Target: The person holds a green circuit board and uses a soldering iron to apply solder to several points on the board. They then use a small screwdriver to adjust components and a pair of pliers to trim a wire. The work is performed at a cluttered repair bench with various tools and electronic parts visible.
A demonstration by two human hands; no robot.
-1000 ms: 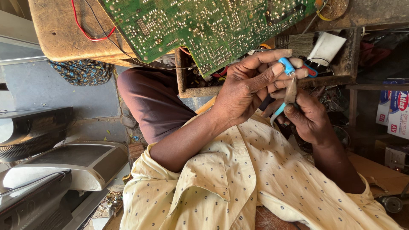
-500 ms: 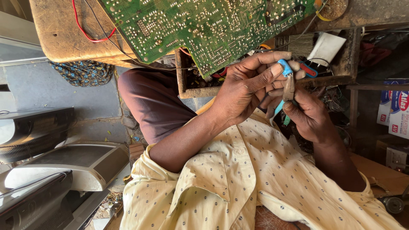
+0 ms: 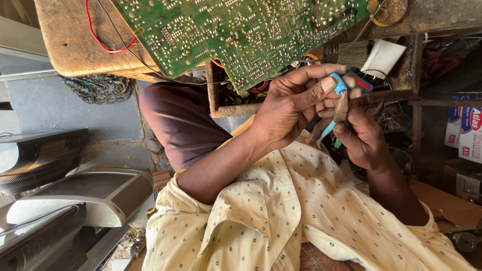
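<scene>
White-and-blue cartons point(image 3: 467, 125) (red accents), right edge

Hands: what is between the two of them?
In the head view, a small blue-handled tool sits between the left hand and right hand, touched by both.

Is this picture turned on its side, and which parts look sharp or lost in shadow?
Head view: yes, it looks rotated, the person's shirt lying along the bottom. Soft daylight; the circuit board and both hands, left and right, are sharp. The shelf behind the hands sinks into dark shadow. The grey casings at the left show a mild sheen, no harsh glare.
</scene>
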